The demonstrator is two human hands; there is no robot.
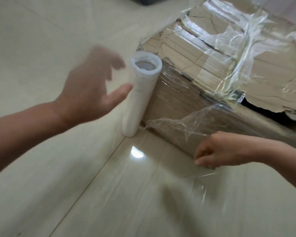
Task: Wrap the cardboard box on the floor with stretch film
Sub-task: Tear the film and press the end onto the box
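Your cardboard box (pixel 178 103) sits on the floor (pixel 41 40), in the far-right part of the view, w/ its near-left corner pointing at you. The top is torn, crumpled flaps (pixel 203 53) w/ shiny film strips (pixel 243 53) crossing over them. A dark gap (pixel 263 112) opens at the near-right edge of the top, but it's black inside, so you can't tell what the box holds. The stretch film roll (pixel 140 100) stands on end on the floor, leaning a bit, its side against that near-left box corner. Its top end faces you: a hollow core (pixel 146 65), grey inside, nothing else to make out in it. Your left hand (pixel 92 86) is blurred, open w/ fingers spread, just left of the roll. The thumb tip is at the roll's side, but w/ the blur you can't tell if it touches. Your right hand (pixel 217 151) is low by the box's near side, fingers curled, pinching the film sheet (pixel 186 127). That sheet runs from the roll across the near side to your right hand, its upper edge wrinkled and loose, and a bit more film trails past the hand over the floor. A tile joint (pixel 96 161) runs from the roll's foot toward you, w/ a bright glare spot (pixel 137 152) beside it. A dark thing (pixel 147 0) pokes in at the far edge, too cut off to ID.
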